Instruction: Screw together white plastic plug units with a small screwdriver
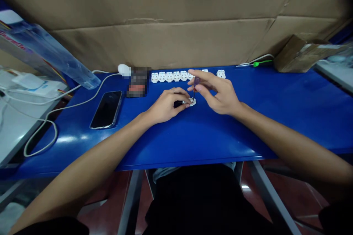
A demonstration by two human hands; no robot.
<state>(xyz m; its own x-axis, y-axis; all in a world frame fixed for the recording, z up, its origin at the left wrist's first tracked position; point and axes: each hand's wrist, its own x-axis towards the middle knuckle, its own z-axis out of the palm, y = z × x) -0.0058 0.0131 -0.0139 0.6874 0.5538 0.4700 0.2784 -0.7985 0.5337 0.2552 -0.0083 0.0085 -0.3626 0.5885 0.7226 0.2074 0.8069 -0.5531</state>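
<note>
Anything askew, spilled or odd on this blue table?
Slightly: the rightmost white plastic piece stands apart, unlike the closely set pieces at the row's left; a white cable loops loosely at far left. No spill or damage shows.

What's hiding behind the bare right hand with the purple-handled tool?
Parts of small, white, blocky pieces peek out around the right hand. Anything it fully covers can't be seen.

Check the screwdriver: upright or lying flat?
Nearly upright: the screwdriver stands handle-up in the right hand, shaft pointing down at the small white part.
</note>
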